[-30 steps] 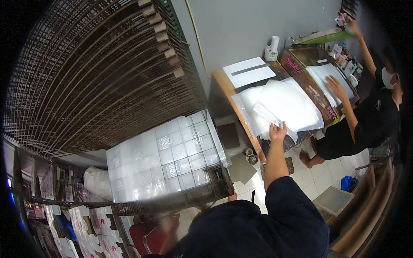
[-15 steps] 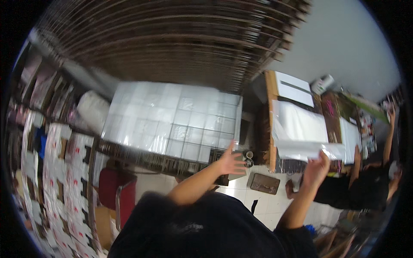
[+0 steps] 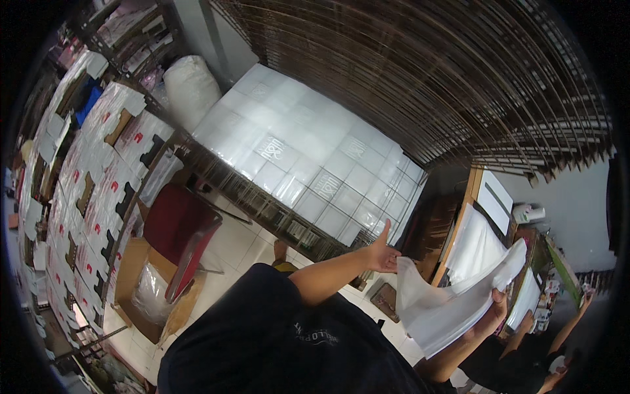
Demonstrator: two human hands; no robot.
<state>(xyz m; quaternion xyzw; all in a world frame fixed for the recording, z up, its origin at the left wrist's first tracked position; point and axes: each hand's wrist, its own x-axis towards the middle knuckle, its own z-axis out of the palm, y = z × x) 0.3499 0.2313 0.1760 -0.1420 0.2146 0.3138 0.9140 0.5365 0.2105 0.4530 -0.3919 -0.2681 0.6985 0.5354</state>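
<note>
A translucent plastic sheet was held up at the near end of a wood-edged table, its right edge gripped by the closed fingers of the right hand. Its upper left corner was touched by the fingers of the left hand, the thumb spread wide. More white sheets were laid on the table. Further left, a low wire rack was covered by printed film; above it, brown mesh racks were seen. White floor tiles were visible. Counted were one red chair, one cardboard box, one white bundle and two co-worker's forearms.
</note>
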